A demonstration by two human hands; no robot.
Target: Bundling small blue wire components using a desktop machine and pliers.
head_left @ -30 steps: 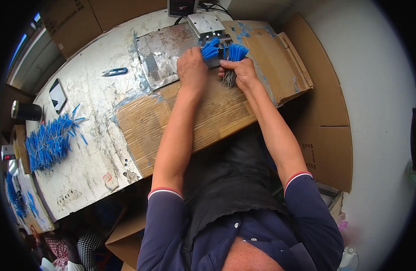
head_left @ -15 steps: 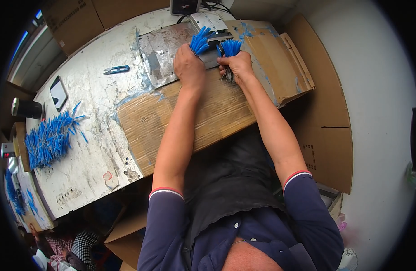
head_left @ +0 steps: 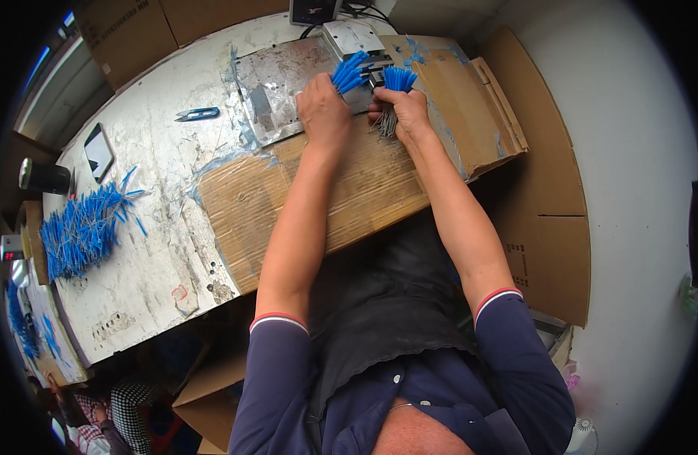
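My left hand (head_left: 323,114) is closed around the lower part of a bundle of blue-tipped wire pieces (head_left: 350,71), whose blue ends fan out up and to the right. Beside it, my right hand (head_left: 410,114) grips a second, thicker blue-tipped wire bundle (head_left: 400,79). Blue ends stand above that hand, and thin grey wires (head_left: 385,123) hang out below its fingers. Both hands are just in front of a small metal machine (head_left: 353,39) with a dark front part. My left fingertips are mostly hidden behind the hand.
A metal plate (head_left: 277,87) and taped cardboard (head_left: 311,193) cover part of the white worktable (head_left: 159,280). Leftward lie thread snips (head_left: 198,114), a phone (head_left: 99,153), a dark cup (head_left: 44,177) and a large blue-tipped wire pile (head_left: 83,227). A co-worker's hand (head_left: 54,381) shows lower left.
Both hands have shifted slightly to the right with their bundles, staying close together at the machine. The co-worker at lower left has moved a little.
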